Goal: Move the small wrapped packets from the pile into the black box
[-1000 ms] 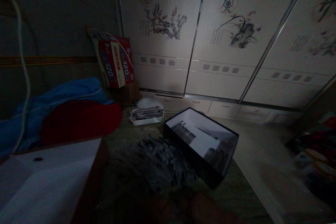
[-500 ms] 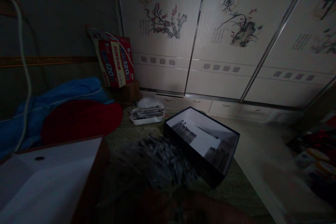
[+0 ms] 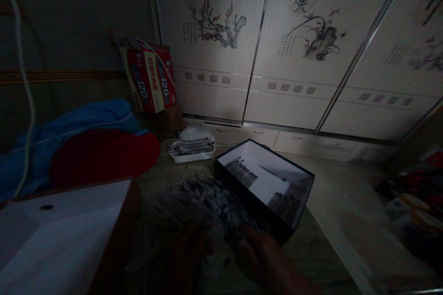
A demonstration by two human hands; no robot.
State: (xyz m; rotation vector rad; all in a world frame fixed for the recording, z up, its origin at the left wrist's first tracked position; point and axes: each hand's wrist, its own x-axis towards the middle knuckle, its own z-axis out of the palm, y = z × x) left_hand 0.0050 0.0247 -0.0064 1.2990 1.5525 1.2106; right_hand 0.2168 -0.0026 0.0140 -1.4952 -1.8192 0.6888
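A heap of small grey stick-like pieces [image 3: 211, 203] lies on the dim table before me. My left hand [image 3: 190, 253] reaches into the near edge of the heap, fingers spread. My right hand [image 3: 259, 251] rests at the heap's right side, close to the dark box [image 3: 265, 184] with a white inside that holds rows of the same pieces. It is too dark to tell whether either hand holds any pieces.
A white tray [image 3: 192, 150] of pieces sits behind the heap. A large open box [image 3: 62, 235] is at the front left, a red lid [image 3: 104, 152] and blue cloth [image 3: 69, 124] beyond it. A red carton [image 3: 150, 78] leans by the painted wardrobe doors [image 3: 277, 46].
Both hands have come up from the bottom edge of the view into the heap of pieces. The view has shifted slightly; the boxes stay put.
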